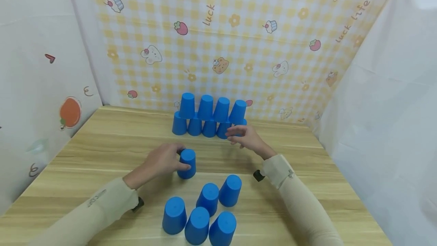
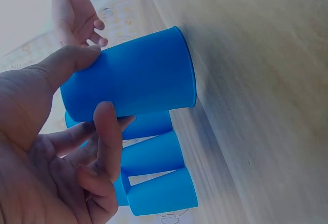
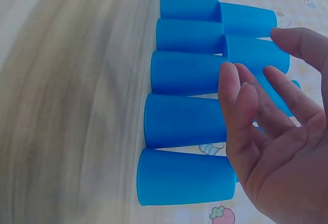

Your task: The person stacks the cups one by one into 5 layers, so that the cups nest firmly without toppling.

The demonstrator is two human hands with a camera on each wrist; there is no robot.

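My left hand (image 1: 163, 159) grips an upside-down blue cup (image 1: 187, 162) between thumb and fingers, left of the table's middle. In the left wrist view the cup (image 2: 136, 75) has its wide rim towards the tabletop; whether it touches the wood I cannot tell. Behind it stands a two-tier wall of upside-down blue cups (image 1: 206, 107), the upper ones resting across the lower. Near that wall's right end is my right hand (image 1: 248, 138), fingers loosely bent and holding nothing. The right wrist view shows this hand (image 3: 279, 131) in front of the stacked cups (image 3: 187, 73).
Several more upside-down blue cups (image 1: 199, 225) stand loose at the front of the wooden table (image 1: 102, 143). A yellow checked cloth (image 1: 239, 41) hangs behind the stack. White sheets close off the left (image 1: 37, 86) and right (image 1: 375, 98) sides.
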